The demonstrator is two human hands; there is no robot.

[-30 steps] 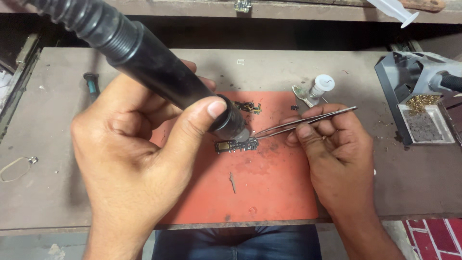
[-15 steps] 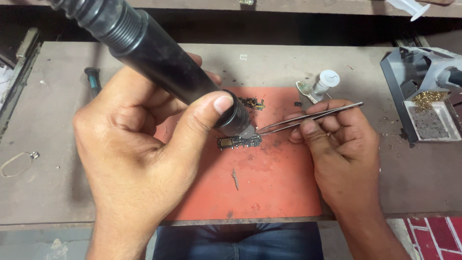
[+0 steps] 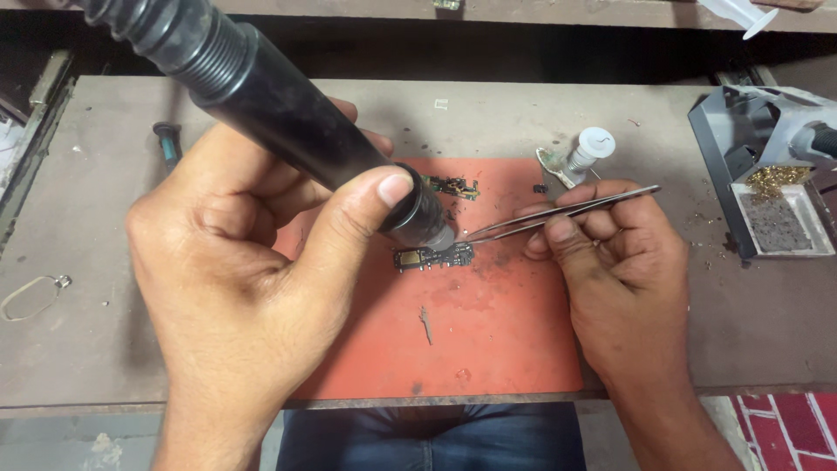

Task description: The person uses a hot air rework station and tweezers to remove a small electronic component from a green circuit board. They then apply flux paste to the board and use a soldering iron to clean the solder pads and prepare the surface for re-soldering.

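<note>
Left hand: the left hand [image 3: 235, 288] is wrapped around one black hot-air wand [image 3: 288, 122], thumb pressed along its barrel and fingers curled behind it; the nozzle end points down at the board.
Right hand: the right hand [image 3: 610, 253] pinches one pair of metal tweezers [image 3: 558, 216] between thumb and forefinger, the two prongs squeezed nearly together; whether the tips grip anything, I cannot tell.
Circuit boards: two. One small dark board [image 3: 433, 256] lies near the middle of the red mat, right under the nozzle and at the tweezer tips. A second small board [image 3: 453, 186] lies just beyond it, near the mat's far edge.
Mat: one red work mat [image 3: 488, 340], smudged dark around the near board, lying on one grey bench [image 3: 113, 349].
Loose bit: one thin metal sliver [image 3: 425, 324] on the mat, near the front of the board.
Bottle: one small white-capped bottle [image 3: 588, 148] lying tilted just off the mat's far right corner.
Stand: one grey tool stand [image 3: 758, 166] at the right, with brass wool [image 3: 776, 180] in its tray.
Screwdriver: one dark-handled tool [image 3: 167, 142] on the bench at far left.
Ring: one wire loop [image 3: 30, 296] at the left edge.
</note>
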